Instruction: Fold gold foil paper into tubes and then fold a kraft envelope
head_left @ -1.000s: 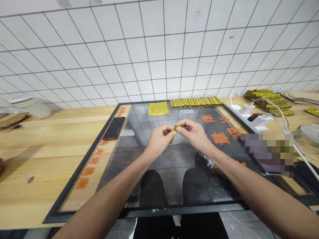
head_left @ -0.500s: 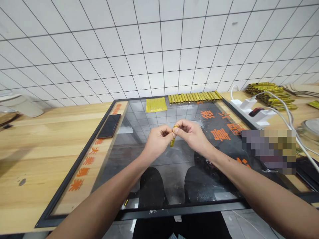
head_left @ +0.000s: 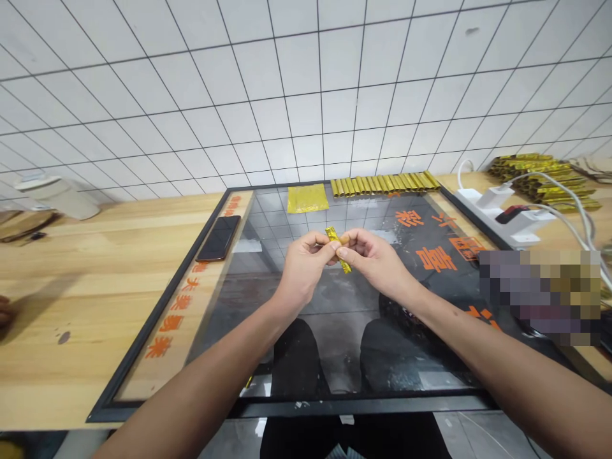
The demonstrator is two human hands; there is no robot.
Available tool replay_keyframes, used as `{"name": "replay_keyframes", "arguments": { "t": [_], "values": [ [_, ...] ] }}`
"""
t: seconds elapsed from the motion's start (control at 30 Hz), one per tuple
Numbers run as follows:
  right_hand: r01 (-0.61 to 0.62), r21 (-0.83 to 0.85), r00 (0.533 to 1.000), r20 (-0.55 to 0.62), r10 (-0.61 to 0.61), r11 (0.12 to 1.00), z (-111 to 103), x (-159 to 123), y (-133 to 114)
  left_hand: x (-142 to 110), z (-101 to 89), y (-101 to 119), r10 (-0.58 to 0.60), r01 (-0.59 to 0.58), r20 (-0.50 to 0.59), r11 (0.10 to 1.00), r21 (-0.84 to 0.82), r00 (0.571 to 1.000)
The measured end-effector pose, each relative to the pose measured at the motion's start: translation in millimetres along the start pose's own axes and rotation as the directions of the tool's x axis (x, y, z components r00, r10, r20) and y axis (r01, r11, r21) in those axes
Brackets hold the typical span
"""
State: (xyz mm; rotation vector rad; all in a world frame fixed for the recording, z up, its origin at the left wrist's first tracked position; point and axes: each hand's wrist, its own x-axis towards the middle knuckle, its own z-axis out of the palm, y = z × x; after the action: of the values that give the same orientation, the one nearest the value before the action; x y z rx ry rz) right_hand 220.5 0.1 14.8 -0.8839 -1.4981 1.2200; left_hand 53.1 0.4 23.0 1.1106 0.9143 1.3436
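Note:
My left hand [head_left: 305, 264] and my right hand [head_left: 373, 258] meet above the glass table top [head_left: 335, 306], fingers pinched together on a small gold foil roll [head_left: 337, 247]. The roll lies slanted between my fingertips, one end poking up to the left and the other down to the right. A flat gold foil sheet [head_left: 307, 197] lies at the far edge of the glass. Beside it on the right, a row of finished gold foil rolls [head_left: 385, 183] is lined up along the back.
A black phone [head_left: 218, 238] lies on the glass's left strip. A white power strip [head_left: 507, 217] with cables sits at right, and a heap of gold rolls [head_left: 545, 175] lies behind it. A white tiled wall backs the wooden bench [head_left: 95, 255]. A blurred patch covers something at right.
The gold roll has turned between my fingers, from hanging nearly straight down to slanting with its top end left. Both hands stay together over the glass.

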Motion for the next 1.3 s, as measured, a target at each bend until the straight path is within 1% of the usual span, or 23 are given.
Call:
{"name": "replay_keyframes", "arguments": {
  "t": [0.07, 0.13, 0.27, 0.37, 0.47, 0.57, 0.63, 0.73, 0.8, 0.9, 1.0, 1.07, 1.13, 1.2, 1.3],
  "values": [
    [-0.018, -0.013, 1.000, -0.004, 0.017, 1.000, -3, 0, 1, 1, -0.5, 2, -0.022, 0.022, 0.005, 1.000, 0.008, 1.000],
    [-0.022, -0.042, 1.000, 0.002, 0.022, 0.999, -5, 1, 2, 2, -2.4, 5, -0.018, 0.017, 0.024, 0.999, 0.039, 1.000],
    [-0.012, -0.081, 0.999, 0.032, 0.015, 0.997, -6, 1, 2, 3, -6.2, 7, 0.015, -0.020, 0.051, 0.995, 0.093, 0.999],
    [0.003, -0.080, 1.000, 0.023, -0.001, 0.997, -4, 0, -1, 2, -6.8, 5, 0.052, -0.058, 0.051, 0.991, 0.124, 0.997],
    [0.030, -0.102, 0.999, 0.031, -0.027, 0.994, -5, -1, -2, 0, -6.7, 4, 0.088, -0.099, 0.082, 0.986, 0.136, 0.993],
    [0.042, -0.131, 0.998, 0.057, -0.035, 0.990, -7, -2, -1, 0, -6.4, 4, 0.086, -0.102, 0.106, 0.983, 0.152, 0.991],
    [0.045, -0.120, 0.998, 0.055, -0.038, 0.992, -6, -3, 0, -1, -5.9, 5, 0.087, -0.103, 0.098, 0.981, 0.163, 0.991],
    [0.034, -0.054, 0.998, 0.058, -0.031, 0.998, -2, -4, -2, -2, -5.2, 7, 0.100, -0.112, 0.083, 0.981, 0.157, 0.992],
    [0.018, -0.033, 0.998, 0.063, -0.016, 0.999, -1, -4, -4, -2, -5.5, 8, 0.086, -0.100, 0.088, 0.978, 0.181, 0.992],
    [0.012, -0.080, 0.999, 0.046, -0.008, 0.997, -2, -3, -5, -1, -7.9, 9, 0.045, -0.081, 0.127, 0.953, 0.293, 0.991],
    [0.008, -0.126, 0.999, 0.039, -0.003, 0.992, -5, -2, -3, 1, -11.3, 9, 0.060, -0.117, 0.155, 0.913, 0.391, 0.986],
    [0.008, -0.136, 0.999, 0.045, -0.001, 0.991, -6, -2, -2, 1, -12.9, 9, 0.084, -0.142, 0.156, 0.899, 0.414, 0.984],
    [0.010, -0.145, 0.999, 0.051, -0.002, 0.989, -6, -2, -2, 0, -14.0, 9, 0.082, -0.148, 0.167, 0.890, 0.431, 0.983],
    [0.003, -0.164, 0.998, 0.055, 0.006, 0.986, -6, -3, -3, 1, -15.2, 10, 0.077, -0.166, 0.205, 0.872, 0.460, 0.976],
    [-0.015, -0.190, 0.998, 0.064, 0.028, 0.982, -8, -3, -6, 3, -18.8, 11, 0.095, -0.232, 0.285, 0.835, 0.499, 0.954]
  ]
}}
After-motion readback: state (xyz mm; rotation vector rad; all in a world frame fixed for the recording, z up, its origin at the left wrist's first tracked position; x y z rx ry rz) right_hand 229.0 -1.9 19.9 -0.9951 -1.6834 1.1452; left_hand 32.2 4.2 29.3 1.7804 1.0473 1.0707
